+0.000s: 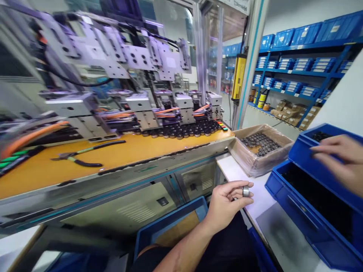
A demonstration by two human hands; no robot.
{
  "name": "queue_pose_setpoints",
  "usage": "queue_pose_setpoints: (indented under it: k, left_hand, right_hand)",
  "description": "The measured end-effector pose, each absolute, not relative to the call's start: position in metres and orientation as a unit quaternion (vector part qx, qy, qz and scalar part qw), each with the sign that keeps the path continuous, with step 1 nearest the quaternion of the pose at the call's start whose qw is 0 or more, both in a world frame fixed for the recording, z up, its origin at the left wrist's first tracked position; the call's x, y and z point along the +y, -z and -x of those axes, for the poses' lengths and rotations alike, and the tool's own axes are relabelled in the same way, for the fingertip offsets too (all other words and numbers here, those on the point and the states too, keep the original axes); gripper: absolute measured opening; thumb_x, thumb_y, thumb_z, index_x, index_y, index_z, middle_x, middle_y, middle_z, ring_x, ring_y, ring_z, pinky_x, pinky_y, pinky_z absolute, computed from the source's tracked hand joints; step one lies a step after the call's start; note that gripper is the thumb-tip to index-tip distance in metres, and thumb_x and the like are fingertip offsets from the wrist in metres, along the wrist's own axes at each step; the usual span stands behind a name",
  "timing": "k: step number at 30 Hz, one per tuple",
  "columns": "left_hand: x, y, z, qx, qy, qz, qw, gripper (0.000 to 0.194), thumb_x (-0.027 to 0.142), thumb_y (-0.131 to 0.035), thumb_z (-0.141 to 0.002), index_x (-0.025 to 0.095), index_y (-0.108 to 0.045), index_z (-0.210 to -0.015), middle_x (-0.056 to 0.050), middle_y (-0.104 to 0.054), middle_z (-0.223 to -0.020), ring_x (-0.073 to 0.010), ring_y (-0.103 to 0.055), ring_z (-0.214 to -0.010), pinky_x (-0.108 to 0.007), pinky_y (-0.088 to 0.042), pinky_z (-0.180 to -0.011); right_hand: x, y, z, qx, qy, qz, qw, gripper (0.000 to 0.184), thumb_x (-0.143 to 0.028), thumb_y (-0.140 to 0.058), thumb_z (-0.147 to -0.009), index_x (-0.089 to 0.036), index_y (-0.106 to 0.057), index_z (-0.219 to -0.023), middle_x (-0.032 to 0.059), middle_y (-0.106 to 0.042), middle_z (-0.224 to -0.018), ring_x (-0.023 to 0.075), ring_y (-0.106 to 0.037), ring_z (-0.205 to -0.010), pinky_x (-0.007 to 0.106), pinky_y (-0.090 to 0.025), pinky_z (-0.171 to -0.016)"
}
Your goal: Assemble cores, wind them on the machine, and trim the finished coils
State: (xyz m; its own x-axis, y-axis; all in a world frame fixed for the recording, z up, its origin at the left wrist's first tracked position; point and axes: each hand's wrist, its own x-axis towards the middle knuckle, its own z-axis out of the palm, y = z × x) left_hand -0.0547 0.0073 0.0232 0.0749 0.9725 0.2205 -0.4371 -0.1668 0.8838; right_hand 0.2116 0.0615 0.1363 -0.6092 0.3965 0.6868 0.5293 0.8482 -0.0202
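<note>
**Item 1:** left hand (227, 204), below the cardboard box (249, 160). Fingers (236, 187) closed, pinching a steel ring (245, 191) at their tips (polished, bright rim).

**Item 2:** right hand (338, 162), right of the box. Fingers (320, 149) curled over an upper blue plastic bin (300, 155); whether they grip anything, cannot tell.

**Item 3:** lower blue plastic bin (283, 185), right of the box, filled with dark small parts (312, 192).

**Item 4:** white desk (241, 177), under the box.

**Item 5:** dark ring-shaped parts (261, 143), inside the box.

**Item 6:** yellow-topped desk (141, 149), left of the box, carrying green-and-black-handled pliers (76, 156) and an automated assembly machine (141, 75) with orange cables (31, 138).

**Item 7:** blue shelving (295, 70), behind the box, stocked with blue bins (306, 34).
</note>
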Motion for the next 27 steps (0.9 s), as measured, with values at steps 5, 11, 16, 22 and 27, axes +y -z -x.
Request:
queue_pose_setpoints:
  k: [5,11,16,22,27]
  left_hand:
    - [0.001,-0.03,0.041,0.28,-0.586,-0.496,0.576,0.035,0.006,-0.081,-0.06,0.018,-0.077,-0.093,-0.008,-0.079,-0.09,-0.0192,-0.075,-0.075,-0.025,-0.062,-0.071]
    - [0.0,-0.021,0.031,0.301,-0.578,-0.513,0.558,0.035,0.012,-0.084,-0.059,0.016,-0.077,-0.093,-0.005,-0.078,-0.075,-0.0202,-0.075,-0.066,-0.028,-0.064,-0.068]
    - [0.001,-0.021,0.023,0.32,-0.578,-0.496,0.564,0.038,0.02,-0.087,-0.057,0.015,-0.077,-0.093,-0.007,-0.078,-0.076,-0.0211,-0.075,-0.067,-0.028,-0.064,-0.066]
    - [-0.005,-0.027,0.026,0.327,-0.587,-0.498,0.549,0.036,0.019,-0.087,-0.058,0.015,-0.077,-0.093,-0.007,-0.079,-0.078,-0.0215,-0.075,-0.069,-0.029,-0.063,-0.069]
    - [-0.012,-0.033,0.031,0.314,-0.586,-0.499,0.556,0.037,0.015,-0.087,-0.055,0.017,-0.078,-0.09,-0.005,-0.078,-0.076,-0.0196,-0.074,-0.065,-0.028,-0.064,-0.066]
  right_hand:
    - [0.019,-0.096,-0.158,-0.887,-0.085,0.192,0.412,0.019,-0.008,-0.056,-0.089,-0.016,-0.06,-0.106,0.0084,-0.065,-0.089,0.0162,-0.065,-0.081,0.028,-0.056,-0.069]
    - [0.022,-0.06,-0.147,-0.871,-0.101,0.176,0.447,0.017,-0.008,-0.057,-0.089,-0.014,-0.06,-0.104,0.0083,-0.062,-0.088,0.0143,-0.06,-0.081,0.027,-0.054,-0.069]
    - [0.022,-0.065,-0.155,-0.867,-0.079,0.17,0.462,0.021,-0.006,-0.057,-0.087,-0.016,-0.06,-0.106,0.0076,-0.061,-0.088,0.0147,-0.059,-0.08,0.028,-0.053,-0.068]
    - [0.021,-0.067,-0.154,-0.886,-0.049,0.123,0.445,0.033,-0.013,-0.058,-0.086,-0.013,-0.054,-0.119,0.0129,-0.062,-0.098,0.0195,-0.06,-0.09,0.037,-0.056,-0.076]
    - [0.014,-0.069,-0.153,-0.888,0.036,0.107,0.445,0.03,-0.011,-0.061,-0.087,-0.013,-0.056,-0.116,0.0115,-0.065,-0.095,0.0187,-0.061,-0.087,0.037,-0.058,-0.075]
